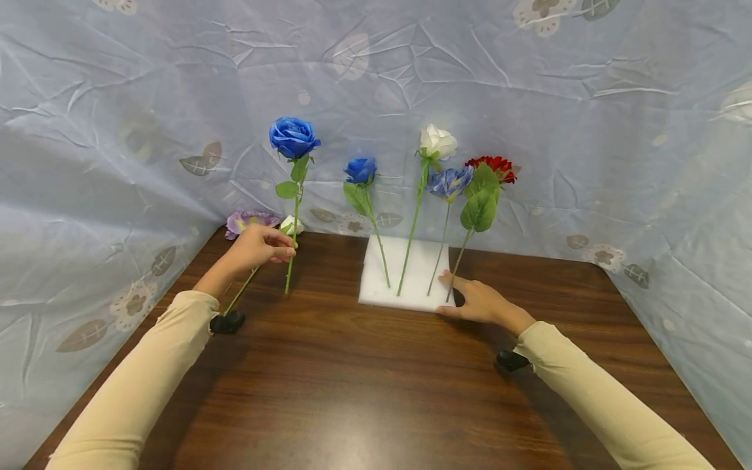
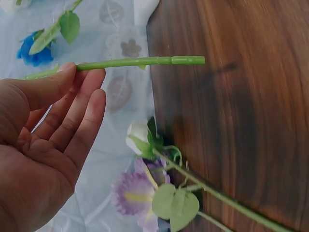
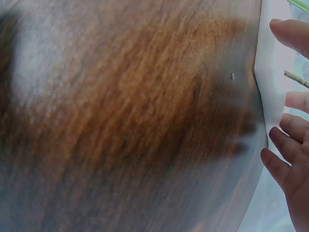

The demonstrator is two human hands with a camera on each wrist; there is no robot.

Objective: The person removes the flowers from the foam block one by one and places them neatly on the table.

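My left hand (image 1: 256, 247) pinches the green stem of a tall blue rose (image 1: 294, 138) between thumb and fingers. The rose stands upright above the table's left side; in the left wrist view, its bare stem end (image 2: 188, 60) points out over the wood. My right hand (image 1: 484, 301) rests against the right edge of a white foam block (image 1: 376, 261), thumb and fingers spread. From the block rise a smaller blue rose (image 1: 360, 170), a white rose (image 1: 437, 141), a blue-violet flower (image 1: 450, 183) and a red flower (image 1: 496, 167) with large leaves.
A purple flower (image 1: 249, 222) and a white rosebud (image 1: 291, 226) lie at the table's back left, partly behind my left hand. A pale patterned cloth (image 1: 376, 72) hangs behind and beside the brown wooden table (image 1: 352, 378).
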